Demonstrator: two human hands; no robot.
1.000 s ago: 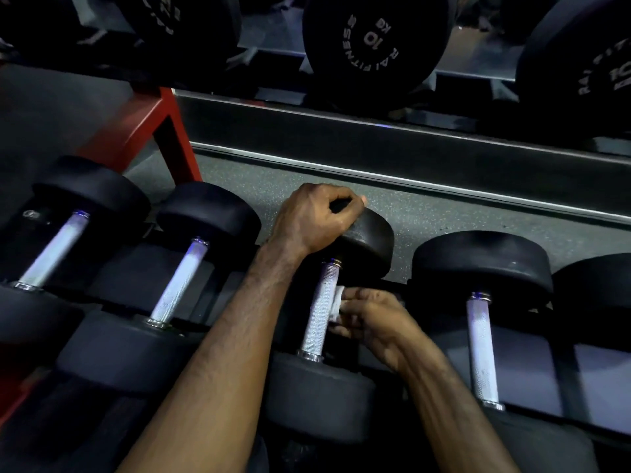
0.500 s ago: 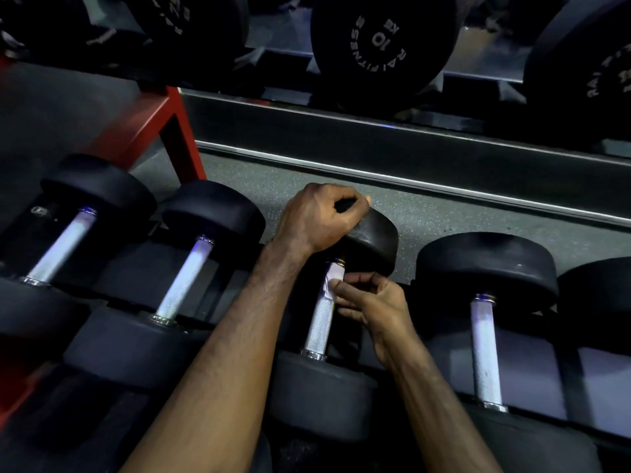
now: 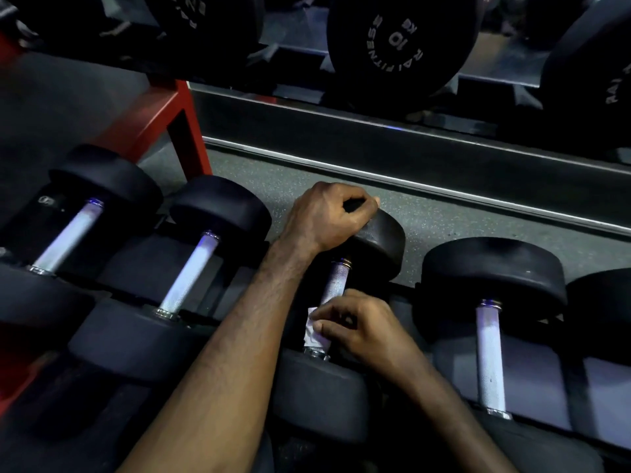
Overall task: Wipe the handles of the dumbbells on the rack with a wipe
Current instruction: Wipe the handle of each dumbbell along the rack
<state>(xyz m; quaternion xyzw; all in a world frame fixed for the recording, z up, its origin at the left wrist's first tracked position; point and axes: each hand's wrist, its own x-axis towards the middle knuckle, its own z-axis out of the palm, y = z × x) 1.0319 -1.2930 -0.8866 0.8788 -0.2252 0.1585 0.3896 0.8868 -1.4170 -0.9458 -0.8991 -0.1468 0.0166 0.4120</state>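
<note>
Dim gym: black dumbbells lay on a red-framed rack (image 3: 160,110) over speckled floor (image 3: 444,227). Left hand (image 3: 327,216) gripped a dumbbell head (image 3: 382,240); right hand (image 3: 362,326) fingers pinched a wipe (image 3: 312,332) around its handle (image 3: 336,281).

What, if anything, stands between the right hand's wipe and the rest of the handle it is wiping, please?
Nothing visible does. The right hand pinches the wipe round the near end of the handle, and the bare knurled stretch above it runs clear to the far head, where the left hand grips the dumbbell's top, off the handle.
</note>
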